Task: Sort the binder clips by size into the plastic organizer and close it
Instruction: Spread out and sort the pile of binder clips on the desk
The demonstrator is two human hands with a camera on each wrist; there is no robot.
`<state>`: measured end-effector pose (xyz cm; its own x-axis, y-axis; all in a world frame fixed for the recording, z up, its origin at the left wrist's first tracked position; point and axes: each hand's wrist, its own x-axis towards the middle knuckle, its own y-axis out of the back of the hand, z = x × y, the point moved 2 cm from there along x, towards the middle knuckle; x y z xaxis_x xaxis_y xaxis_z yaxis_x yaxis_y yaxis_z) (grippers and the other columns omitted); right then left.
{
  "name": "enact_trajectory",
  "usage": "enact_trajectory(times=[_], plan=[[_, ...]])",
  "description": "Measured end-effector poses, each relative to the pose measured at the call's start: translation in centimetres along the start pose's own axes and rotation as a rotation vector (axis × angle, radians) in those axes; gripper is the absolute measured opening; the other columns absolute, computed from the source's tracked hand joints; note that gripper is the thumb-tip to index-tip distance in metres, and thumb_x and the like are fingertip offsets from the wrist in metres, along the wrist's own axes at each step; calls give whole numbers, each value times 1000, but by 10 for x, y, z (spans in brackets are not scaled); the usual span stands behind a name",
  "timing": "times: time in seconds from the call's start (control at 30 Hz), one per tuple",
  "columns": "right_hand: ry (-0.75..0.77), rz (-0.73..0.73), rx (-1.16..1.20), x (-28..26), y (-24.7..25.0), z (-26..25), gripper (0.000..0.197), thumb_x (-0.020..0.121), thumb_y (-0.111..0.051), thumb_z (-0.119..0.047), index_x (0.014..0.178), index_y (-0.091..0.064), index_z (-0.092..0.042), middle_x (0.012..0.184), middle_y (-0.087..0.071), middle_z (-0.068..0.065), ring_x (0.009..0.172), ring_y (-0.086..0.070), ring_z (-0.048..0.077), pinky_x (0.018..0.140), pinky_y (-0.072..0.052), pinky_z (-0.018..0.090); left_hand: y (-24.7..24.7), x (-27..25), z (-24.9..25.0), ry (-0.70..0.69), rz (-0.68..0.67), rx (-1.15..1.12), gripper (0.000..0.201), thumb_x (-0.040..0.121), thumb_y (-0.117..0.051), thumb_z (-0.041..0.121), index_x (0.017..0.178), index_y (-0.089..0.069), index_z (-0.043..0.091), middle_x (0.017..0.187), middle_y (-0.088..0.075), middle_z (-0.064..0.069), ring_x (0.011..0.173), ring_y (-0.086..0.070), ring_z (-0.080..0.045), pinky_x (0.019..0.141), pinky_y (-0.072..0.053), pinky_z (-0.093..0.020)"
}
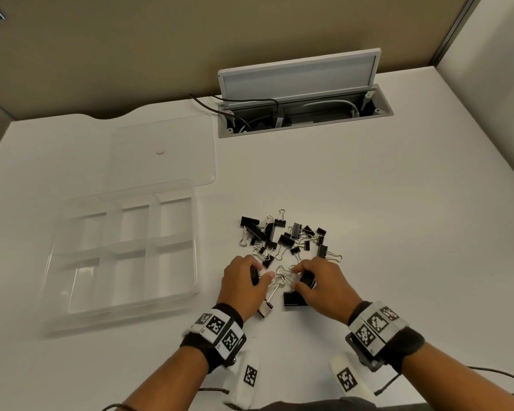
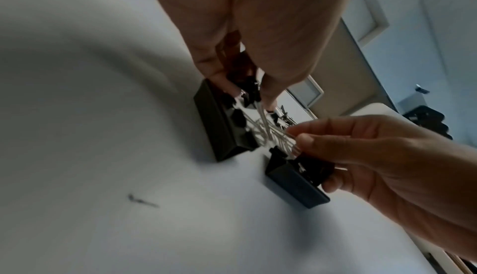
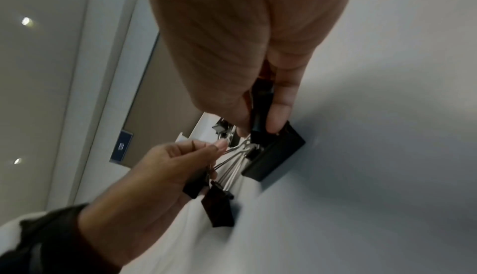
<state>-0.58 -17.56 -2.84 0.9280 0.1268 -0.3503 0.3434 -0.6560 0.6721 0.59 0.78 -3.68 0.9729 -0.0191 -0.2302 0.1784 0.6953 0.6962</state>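
Note:
Black binder clips (image 1: 285, 238) of mixed sizes lie heaped on the white table. The clear plastic organizer (image 1: 54, 262) sits at the left with its lid (image 1: 161, 149) folded back and its compartments bare. Just in front of the heap, my left hand (image 1: 263, 275) pinches a wire handle and grips a large clip (image 3: 196, 184). My right hand (image 1: 297, 280) grips another large clip (image 3: 260, 111) between thumb and fingers. The wire handles (image 3: 237, 156) of these clips cross between the hands. Two more large clips (image 1: 294, 298) (image 1: 266, 307) lie under the hands.
An open cable hatch (image 1: 303, 114) with its flap raised sits in the table at the back, a black cable running from it. A beige partition wall stands behind. Bare tabletop extends to the right of the heap and in front of the organizer.

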Motion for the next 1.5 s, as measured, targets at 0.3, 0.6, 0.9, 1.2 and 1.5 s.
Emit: enact_trajectory(times=[0.3,0.6,0.9,1.2,1.5], plan=[[78,43,-104,-14,-10,2,35,88,-56,-49,113,-65,-26,101,-50,-7,93,-48,6,77,-45,16,-13,-9,4,-113,-125,141,30,79,-65,50,91,-58,24,87,-58,10,80,-56,-9,72,-50,-25],[49,60,-181,-6,12,-2,25,88,-55,-42,110,-62,-31,110,-56,-8,105,-52,11,82,-49,28,16,-10,11,-189,-166,354,40,84,-49,58,111,-59,30,108,-68,10,98,-64,-13,83,-54,-37],[88,119,-173,51,28,-30,29,87,-57,-29,115,-61,-23,107,-59,-1,99,-57,18,81,-51,35,34,51,25,-148,7,301,47,82,-63,43,123,-53,21,115,-52,2,105,-53,-15,86,-51,-37],[155,-18,-256,95,20,-45,43,84,-64,-26,125,-55,-16,118,-56,6,114,-49,24,92,-47,39,21,77,26,-123,-51,364,39,81,-67,33,114,-59,15,110,-57,-6,103,-55,-23,84,-49,-34],[202,-59,-315,106,13,-52,52,82,-67,-32,127,-48,-14,121,-55,7,113,-49,25,91,-48,37,55,71,22,-29,94,279,49,75,-67,35,120,-56,17,113,-51,-5,98,-56,-21,81,-43,-25]])
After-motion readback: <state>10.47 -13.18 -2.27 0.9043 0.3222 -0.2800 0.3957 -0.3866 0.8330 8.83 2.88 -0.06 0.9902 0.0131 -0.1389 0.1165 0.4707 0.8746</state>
